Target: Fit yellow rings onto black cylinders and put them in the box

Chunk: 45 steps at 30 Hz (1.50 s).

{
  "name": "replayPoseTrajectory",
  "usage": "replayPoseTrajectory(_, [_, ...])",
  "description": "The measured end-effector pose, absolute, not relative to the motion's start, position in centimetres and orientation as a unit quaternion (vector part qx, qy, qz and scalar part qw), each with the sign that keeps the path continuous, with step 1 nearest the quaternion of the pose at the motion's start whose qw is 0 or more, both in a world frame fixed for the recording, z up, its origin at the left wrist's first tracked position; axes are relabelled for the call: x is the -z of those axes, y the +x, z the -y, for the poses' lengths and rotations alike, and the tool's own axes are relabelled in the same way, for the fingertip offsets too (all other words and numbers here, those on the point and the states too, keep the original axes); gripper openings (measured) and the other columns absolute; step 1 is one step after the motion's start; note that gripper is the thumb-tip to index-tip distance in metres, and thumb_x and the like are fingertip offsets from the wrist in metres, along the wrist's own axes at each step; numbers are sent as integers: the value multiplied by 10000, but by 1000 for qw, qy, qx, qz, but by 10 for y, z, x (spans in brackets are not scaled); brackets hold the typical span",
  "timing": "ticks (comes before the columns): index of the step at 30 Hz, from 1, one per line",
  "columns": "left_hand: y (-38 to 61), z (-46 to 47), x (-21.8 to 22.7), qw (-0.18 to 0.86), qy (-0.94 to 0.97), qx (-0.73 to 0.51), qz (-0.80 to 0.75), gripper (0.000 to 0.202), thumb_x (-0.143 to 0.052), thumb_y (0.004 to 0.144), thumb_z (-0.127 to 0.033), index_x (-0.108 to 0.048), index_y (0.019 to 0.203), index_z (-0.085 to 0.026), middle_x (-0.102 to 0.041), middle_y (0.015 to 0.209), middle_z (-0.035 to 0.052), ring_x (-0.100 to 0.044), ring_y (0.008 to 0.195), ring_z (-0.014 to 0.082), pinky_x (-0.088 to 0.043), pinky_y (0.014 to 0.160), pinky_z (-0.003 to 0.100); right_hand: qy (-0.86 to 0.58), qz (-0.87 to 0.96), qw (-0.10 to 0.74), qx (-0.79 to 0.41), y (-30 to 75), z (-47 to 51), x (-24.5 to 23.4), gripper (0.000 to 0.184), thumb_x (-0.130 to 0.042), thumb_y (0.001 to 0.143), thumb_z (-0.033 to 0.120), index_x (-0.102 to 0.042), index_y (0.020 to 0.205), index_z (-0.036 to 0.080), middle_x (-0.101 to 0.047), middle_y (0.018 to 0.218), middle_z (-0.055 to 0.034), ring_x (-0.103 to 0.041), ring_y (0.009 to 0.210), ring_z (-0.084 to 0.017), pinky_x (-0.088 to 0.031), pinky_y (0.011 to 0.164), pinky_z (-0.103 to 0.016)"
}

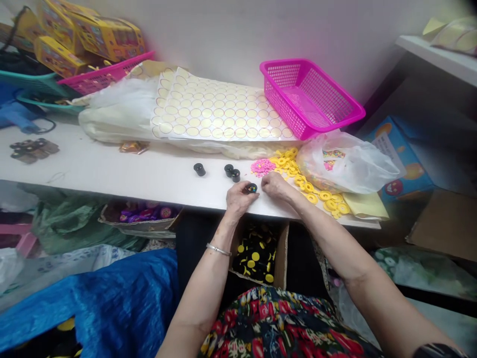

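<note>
Below the table, a cardboard box sits near us. Our left hand's fingers clamp one black cup, mouth and long axis slanting right and upward; we cannot tell whether our right hand's fingers meet. Beyond are three more cups, then one pink basket.

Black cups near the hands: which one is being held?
The cup in the left hand, colourful bits inside; the other three sit on the table.
</note>
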<state>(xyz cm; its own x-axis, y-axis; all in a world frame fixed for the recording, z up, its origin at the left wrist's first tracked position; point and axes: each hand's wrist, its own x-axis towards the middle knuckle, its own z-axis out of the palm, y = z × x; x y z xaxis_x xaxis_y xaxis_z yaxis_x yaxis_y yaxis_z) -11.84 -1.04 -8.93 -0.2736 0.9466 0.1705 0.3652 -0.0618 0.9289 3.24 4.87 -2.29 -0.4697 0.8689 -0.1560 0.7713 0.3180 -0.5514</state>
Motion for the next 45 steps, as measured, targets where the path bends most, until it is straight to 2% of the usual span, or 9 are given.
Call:
replayPoseTrajectory(3, [-118, 12, 88, 289, 529, -503, -619, 390, -777, 527, -319, -683, 883, -189, -624, 809, 3, -542, 685, 122, -456, 677, 262, -511, 810, 107, -268, 33, -49, 26, 191, -500, 623, 65, -676, 665, 127, -627, 644, -41, -538, 670, -150, -374, 621, -225])
replayPoseTrajectory(9, [-117, 13, 85, 288, 530, -495, -626, 384, -774, 529, -305, -683, 887, -197, -637, 800, -6, -546, 683, 125, -460, 671, 258, -493, 777, 193, -342, 46, -42, 34, 141, -500, 674, 114, -641, 668, 130, -578, 597, 1, -507, 624, -121, -372, 609, -210])
replayPoseTrajectory(17, [-117, 14, 85, 289, 528, -498, -624, 386, -778, 526, -298, -683, 887, -200, -639, 812, -3, -547, 681, 124, -451, 667, 256, -477, 838, 158, -214, 43, -30, 42, 108, -543, 728, 163, -650, 717, 161, -615, 797, -48, -529, 758, -161, -363, 670, -258])
replayPoseTrajectory(23, [-118, 16, 81, 274, 552, -500, -609, 327, -772, 545, -310, -679, 840, -201, -626, 785, -10, -547, 701, 130, -439, 673, 251, -446, 769, 347, -297, 34, -26, 34, 84, -552, 711, 164, -578, 631, 172, -552, 663, 2, -502, 668, -132, -381, 650, -246])
replayPoseTrajectory(25, [-118, 18, 78, 258, 570, -496, -603, 266, -753, 576, -314, -681, 808, -207, -613, 748, -16, -543, 712, 133, -433, 681, 249, -406, 775, 368, -313, 29, -26, 30, 83, -563, 707, 165, -580, 626, 172, -537, 648, 7, -495, 655, -128, -380, 642, -243])
replayPoseTrajectory(31, [-117, 19, 76, 236, 586, -487, -603, 221, -702, 606, -223, -697, 827, -216, -620, 744, -16, -533, 706, 133, -424, 675, 247, -399, 855, 237, -230, 14, -28, 19, 114, -561, 740, 172, -664, 692, 169, -539, 699, -14, -496, 695, -138, -350, 632, -248])
replayPoseTrajectory(37, [-118, 19, 74, 240, 586, -495, -596, 215, -696, 599, -213, -707, 814, -225, -599, 693, -28, -524, 686, 130, -411, 649, 240, -410, 896, 101, -135, 7, -25, 6, 179, -514, 784, 195, -684, 748, 150, -589, 780, -59, -515, 739, -162, -308, 590, -256])
replayPoseTrajectory(42, [-117, 18, 72, 233, 586, -507, -587, 209, -697, 598, -217, -712, 806, -222, -606, 688, -31, -529, 688, 131, -414, 664, 246, -444, 882, 87, -129, 2, -22, -1, 185, -502, 759, 152, -683, 786, 124, -610, 763, -76, -524, 706, -169, -303, 574, -264])
replayPoseTrajectory(45, [-116, 18, 69, 236, 581, -496, -600, 201, -693, 603, -225, -713, 803, -222, -614, 693, -25, -542, 704, 137, -429, 683, 249, -431, 874, 130, -185, 5, -23, 3, 158, -532, 740, 140, -690, 743, 132, -600, 735, -52, -518, 680, -150, -328, 594, -257])
